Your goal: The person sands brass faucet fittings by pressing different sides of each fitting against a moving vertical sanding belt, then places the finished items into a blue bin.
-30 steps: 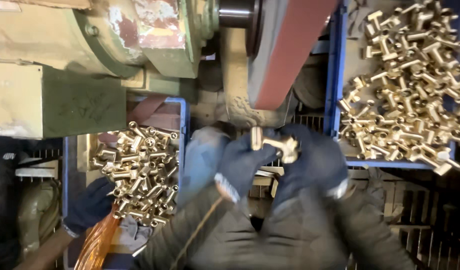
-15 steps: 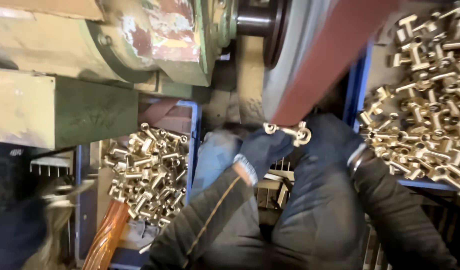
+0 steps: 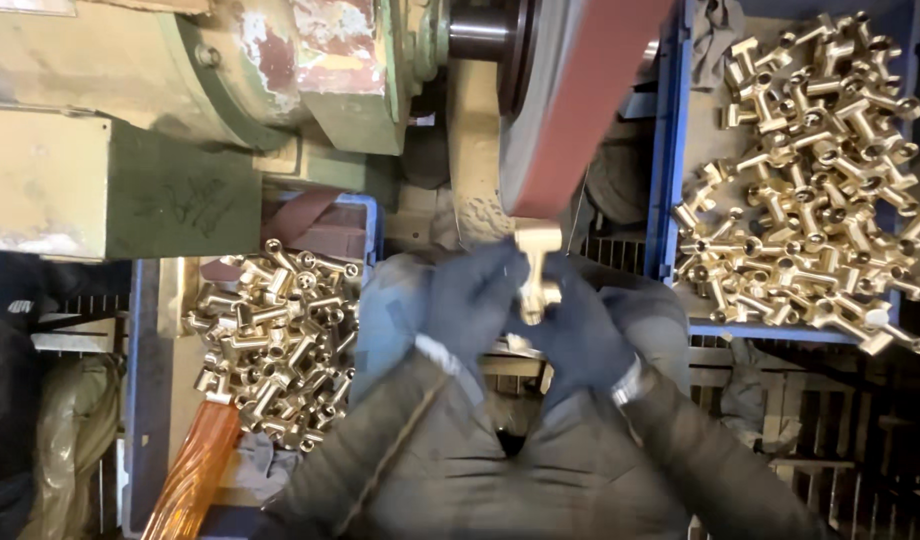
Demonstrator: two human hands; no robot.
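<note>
Head view: both gloved hands, left hand [image 3: 475, 300] and right hand [image 3: 580, 330], grip a brass tee fitting [image 3: 536, 268], now raised against the red sanding belt [image 3: 580, 100].

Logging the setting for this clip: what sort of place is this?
Most likely a metal-finishing workshop: a belt sander on a worn green machine, blue bins of brass fittings, and both gloved hands holding one fitting at the belt.

Metalworking shop: belt sander [image 3: 570, 110], worn green machine housing [image 3: 180, 190], blue bins [image 3: 672, 150] of brass fittings [image 3: 810, 190].
</note>
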